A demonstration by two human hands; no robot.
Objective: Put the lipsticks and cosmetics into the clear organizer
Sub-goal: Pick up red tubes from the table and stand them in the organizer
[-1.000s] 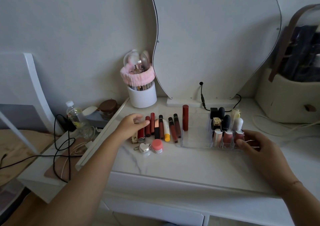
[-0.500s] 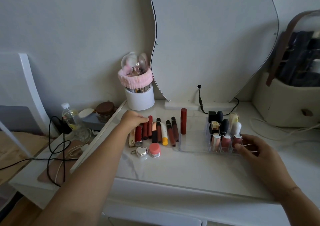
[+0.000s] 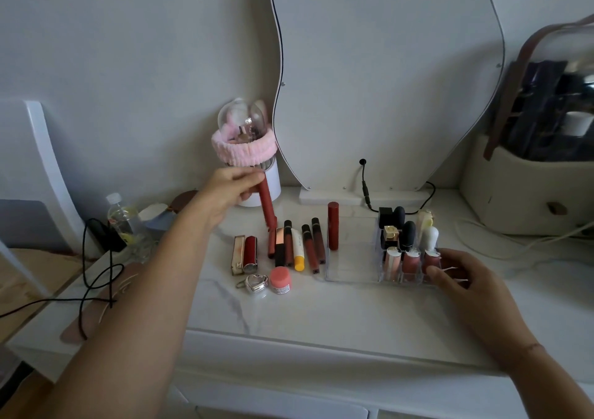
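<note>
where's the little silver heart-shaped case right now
The silver heart-shaped case lies on the white marble tabletop, left of centre in the head view, just left of the small pink-lidded jar and in front of the red lipstick tube.

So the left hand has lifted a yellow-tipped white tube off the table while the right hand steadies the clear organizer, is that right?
Not quite. The head view shows the left hand holding a dark red lip tube; the yellow-tipped white tube lies on the table. The right hand does rest against the clear organizer.

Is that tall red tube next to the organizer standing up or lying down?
Standing upright. The red tube stands on end at the clear organizer's left edge, while the other tubes lie flat on the table.
</note>
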